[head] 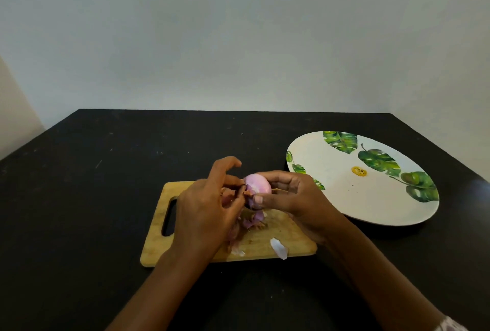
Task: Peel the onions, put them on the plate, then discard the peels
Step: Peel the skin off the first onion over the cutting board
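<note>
Nearest, loose purple-white peels (279,248) on the pale wooden chopping board (155,246). Above it, gripping a mostly peeled pink-purple onion (256,185) in the right hand (294,195), pinching its skin strip (245,190) with the left hand (204,208). Beyond, no onion yet on the leaf-patterned white plate (371,198); plating and discarding to come.

The left hand (204,208) hides some of the peels (256,220) and part of the cutting board (265,247).
</note>
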A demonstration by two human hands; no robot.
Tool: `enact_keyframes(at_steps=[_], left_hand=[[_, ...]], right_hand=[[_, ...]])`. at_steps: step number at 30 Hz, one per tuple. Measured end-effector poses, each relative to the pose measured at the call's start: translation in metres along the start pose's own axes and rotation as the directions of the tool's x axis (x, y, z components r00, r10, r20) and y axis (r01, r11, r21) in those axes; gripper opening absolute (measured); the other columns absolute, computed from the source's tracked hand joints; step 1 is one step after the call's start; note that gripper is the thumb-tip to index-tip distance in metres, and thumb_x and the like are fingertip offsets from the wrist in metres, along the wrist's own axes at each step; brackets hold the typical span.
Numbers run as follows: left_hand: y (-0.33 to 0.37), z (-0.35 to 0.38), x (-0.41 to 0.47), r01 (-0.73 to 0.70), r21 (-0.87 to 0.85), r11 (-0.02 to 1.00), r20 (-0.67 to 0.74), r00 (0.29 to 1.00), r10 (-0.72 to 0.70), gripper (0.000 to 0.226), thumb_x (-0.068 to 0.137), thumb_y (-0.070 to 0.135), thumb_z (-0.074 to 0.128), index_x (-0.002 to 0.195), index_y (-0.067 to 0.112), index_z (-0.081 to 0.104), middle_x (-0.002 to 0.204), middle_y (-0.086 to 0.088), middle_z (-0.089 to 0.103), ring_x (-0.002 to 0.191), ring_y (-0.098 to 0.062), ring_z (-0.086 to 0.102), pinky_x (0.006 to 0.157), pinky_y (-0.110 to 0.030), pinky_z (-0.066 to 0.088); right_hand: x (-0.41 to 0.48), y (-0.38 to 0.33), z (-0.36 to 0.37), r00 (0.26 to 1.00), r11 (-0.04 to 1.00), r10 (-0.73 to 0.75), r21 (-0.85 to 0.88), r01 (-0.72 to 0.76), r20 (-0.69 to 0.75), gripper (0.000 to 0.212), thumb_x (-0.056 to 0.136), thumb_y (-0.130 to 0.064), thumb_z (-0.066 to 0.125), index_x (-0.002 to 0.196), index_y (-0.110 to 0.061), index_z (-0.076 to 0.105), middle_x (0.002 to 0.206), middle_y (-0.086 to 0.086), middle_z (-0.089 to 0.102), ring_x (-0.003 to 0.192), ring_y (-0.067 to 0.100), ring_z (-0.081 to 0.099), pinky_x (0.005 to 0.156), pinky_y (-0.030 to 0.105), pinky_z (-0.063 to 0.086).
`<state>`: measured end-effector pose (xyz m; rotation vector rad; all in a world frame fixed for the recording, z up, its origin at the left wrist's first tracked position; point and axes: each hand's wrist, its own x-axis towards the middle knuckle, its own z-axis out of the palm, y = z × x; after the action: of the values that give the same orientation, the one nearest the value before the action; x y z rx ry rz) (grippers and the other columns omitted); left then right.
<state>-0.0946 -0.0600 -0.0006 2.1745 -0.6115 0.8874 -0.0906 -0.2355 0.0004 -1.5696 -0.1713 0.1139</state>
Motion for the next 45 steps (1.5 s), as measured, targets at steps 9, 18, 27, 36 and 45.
enact_keyframes(at_steps=[9,18,27,36,45], left_hand=[[-0.003,-0.004,0.004,0.097,-0.059,0.994,-0.102,0.989,-0.103,0.056,0.069,0.006,0.078,0.095,0.033,0.037,0.073,0.011,0.055,0.066,-0.008,0.06,0.059,-0.014,0.049],[-0.006,-0.019,0.018,0.334,-0.467,0.819,0.205,0.941,-0.268,0.037,0.061,0.029,0.075,0.094,0.019,0.061,0.08,0.002,0.069,0.077,-0.01,0.068,0.071,-0.018,0.054],[-0.01,-0.018,0.018,0.36,-0.553,0.752,0.27,0.931,-0.247,0.025,0.07,-0.003,0.072,0.088,0.012,0.064,0.083,0.001,0.072,0.076,-0.009,0.07,0.069,-0.014,0.053],[-0.015,-0.011,0.009,0.123,-0.364,0.923,0.181,0.982,-0.059,0.028,0.073,0.024,0.077,0.098,0.022,0.064,0.089,0.012,0.069,0.083,0.0,0.066,0.074,-0.014,0.053],[-0.009,-0.001,0.001,-0.032,-0.057,0.998,0.095,0.995,0.038,0.058,0.065,0.006,0.081,0.109,0.027,0.049,0.084,0.001,0.07,0.078,0.001,0.06,0.069,0.005,0.04]], right_hand=[[-0.002,0.0,-0.002,0.998,0.998,-0.02,-0.059,0.024,0.068,0.044,0.07,0.0,0.08,0.111,-0.009,0.068,0.109,0.011,0.071,0.102,0.026,0.068,0.086,0.038,0.057],[0.002,0.004,0.0,1.0,0.999,0.006,-0.044,-0.006,0.003,0.049,0.064,-0.022,0.077,0.111,-0.013,0.068,0.108,0.007,0.072,0.103,0.024,0.068,0.09,0.042,0.055],[0.001,0.003,0.001,0.999,1.0,0.016,0.001,-0.016,0.038,0.051,0.065,-0.021,0.076,0.113,-0.009,0.067,0.109,0.012,0.071,0.104,0.029,0.067,0.09,0.042,0.055],[0.0,0.003,0.001,1.0,0.999,0.008,-0.036,-0.009,-0.006,0.036,0.076,-0.007,0.074,0.111,-0.008,0.068,0.106,0.011,0.072,0.101,0.027,0.068,0.087,0.04,0.057],[0.0,0.006,0.005,0.999,0.997,-0.019,-0.071,0.017,-0.034,0.031,0.074,-0.008,0.078,0.102,-0.018,0.07,0.099,-0.001,0.074,0.096,0.017,0.069,0.078,0.026,0.057]])
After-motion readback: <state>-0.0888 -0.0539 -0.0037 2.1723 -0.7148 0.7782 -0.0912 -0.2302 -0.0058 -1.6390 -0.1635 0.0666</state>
